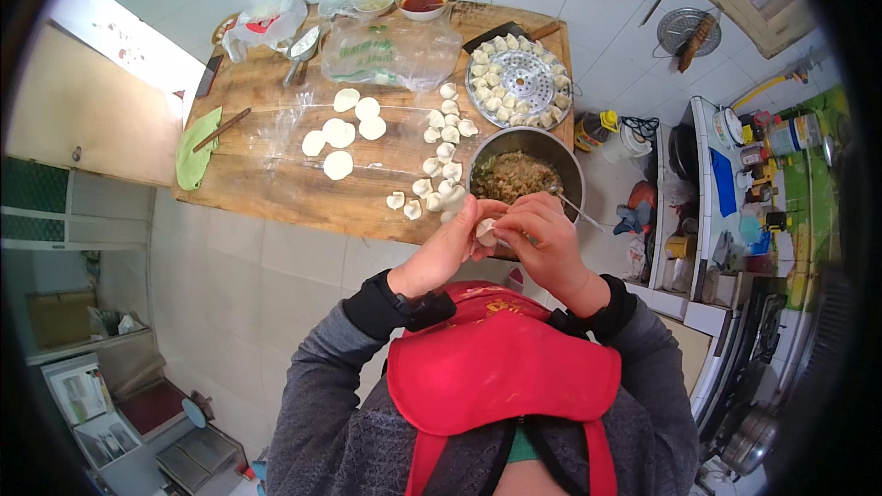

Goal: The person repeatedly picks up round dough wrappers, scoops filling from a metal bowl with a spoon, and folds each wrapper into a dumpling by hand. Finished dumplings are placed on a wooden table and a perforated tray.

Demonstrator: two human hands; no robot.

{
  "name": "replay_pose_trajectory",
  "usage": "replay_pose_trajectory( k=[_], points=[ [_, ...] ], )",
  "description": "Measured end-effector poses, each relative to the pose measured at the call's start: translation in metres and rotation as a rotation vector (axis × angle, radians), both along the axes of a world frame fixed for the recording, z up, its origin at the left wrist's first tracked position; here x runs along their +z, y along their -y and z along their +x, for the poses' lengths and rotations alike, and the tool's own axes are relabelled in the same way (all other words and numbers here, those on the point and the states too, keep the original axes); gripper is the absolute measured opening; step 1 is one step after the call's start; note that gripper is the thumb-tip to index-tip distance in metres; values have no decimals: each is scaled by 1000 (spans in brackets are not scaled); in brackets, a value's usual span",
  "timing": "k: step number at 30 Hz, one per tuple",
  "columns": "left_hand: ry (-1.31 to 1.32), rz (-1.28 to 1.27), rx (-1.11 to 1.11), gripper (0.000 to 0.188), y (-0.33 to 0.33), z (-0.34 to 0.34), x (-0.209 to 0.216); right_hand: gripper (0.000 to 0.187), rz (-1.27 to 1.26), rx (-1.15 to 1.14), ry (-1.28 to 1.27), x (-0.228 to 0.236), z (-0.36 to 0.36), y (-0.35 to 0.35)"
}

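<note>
Head view: left hand (441,246) and right hand (551,237) together at the table's (266,195) near edge, fingers pinched on one dumpling (486,232), near side of pot (571,165). Can't tell if sealed. Done: shaped dumplings (449,135) left of pot, more on far-right perforated tray (522,80). Remaining: flat wrappers (338,165), filling (517,174).

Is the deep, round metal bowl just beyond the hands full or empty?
Neither: partly filled. Brownish chopped filling lies in the deep, round metal bowl, with bare inner wall showing above it. Its depth is unclear.
</note>
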State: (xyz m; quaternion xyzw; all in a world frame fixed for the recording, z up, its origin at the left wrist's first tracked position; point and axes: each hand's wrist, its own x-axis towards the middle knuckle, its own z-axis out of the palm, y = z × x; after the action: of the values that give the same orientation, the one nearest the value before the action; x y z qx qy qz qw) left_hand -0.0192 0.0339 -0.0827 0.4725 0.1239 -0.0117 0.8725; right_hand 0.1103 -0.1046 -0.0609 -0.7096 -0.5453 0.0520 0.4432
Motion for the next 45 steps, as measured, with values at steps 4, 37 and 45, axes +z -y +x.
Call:
replay_pose_trajectory(
  k=[4,37,45],
  points=[
    [-52,214,22,36,1,-16,-18,11,-146,28,-73,-19,-2,-6],
    [-154,1468,391,20,-79,-14,-153,48,-654,-425,520,-103,57,88],
    [-136,1756,59,16,-69,43,-160,35,-708,-320,439,-104,65,90]
  ],
)
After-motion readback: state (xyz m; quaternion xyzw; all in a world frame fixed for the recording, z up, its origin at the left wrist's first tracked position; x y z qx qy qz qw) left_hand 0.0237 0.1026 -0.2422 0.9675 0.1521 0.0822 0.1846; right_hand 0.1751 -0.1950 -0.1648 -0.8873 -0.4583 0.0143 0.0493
